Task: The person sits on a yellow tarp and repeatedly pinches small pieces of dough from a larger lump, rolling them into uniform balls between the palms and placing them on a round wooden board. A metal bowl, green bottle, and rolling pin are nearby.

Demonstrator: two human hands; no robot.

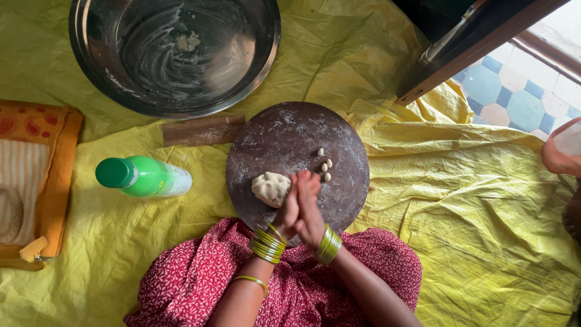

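— So where are the hands?

— Pressed palm to palm over the near edge of the round dark board (pixel 290 130). The left hand (pixel 289 209) and the right hand (pixel 310 209) lie flat against each other, fingers straight and pointing away from the body, green bangles (pixel 267 244) stacked on both wrists.

— Are they holding anything?

— I cannot tell. The palms are closed together, and whatever may sit between them is hidden.

— And the dough?

— A pale dough lump (pixel 270 187) rests on the board, just left of the hands and touching or nearly touching the left one. Four small dough balls (pixel 325 166) lie on the board beyond the fingertips, close together in a loose line.

— What else is around?

— A yellow sheet (pixel 472 200) covers the floor under everything. A big steel bowl (pixel 103 72) with smears of dough inside sits at the far left. A flat wooden strip (pixel 203 130) lies between bowl and board, just beside the board's edge. A green plastic bottle (pixel 143 176) lies on its side to the left of the board, and an orange cloth (pixel 57 157) sits at the left edge. The person's lap is in red patterned fabric (pixel 193 278).
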